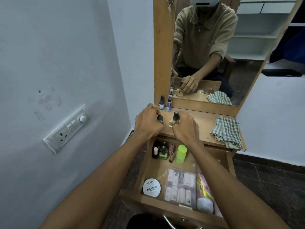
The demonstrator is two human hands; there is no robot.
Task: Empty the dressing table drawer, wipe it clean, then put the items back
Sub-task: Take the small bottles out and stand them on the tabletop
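The wooden drawer stands pulled open below the dressing table top. Inside it are a round white nail polish remover tin, a clear pack of small white bottles, a pink tube, a green bottle and several small bottles at the back left. My left hand grips a small dark-capped bottle at the table top. My right hand holds a yellowish nail polish bottle with a black cap standing on the top. A checked cloth lies at the top's right end.
Two small bottles stand at the back left of the top, against the mirror frame. The mirror reflects a seated person. A switch and socket panel is on the wall to the left. The drawer's metal handle is near the bottom edge.
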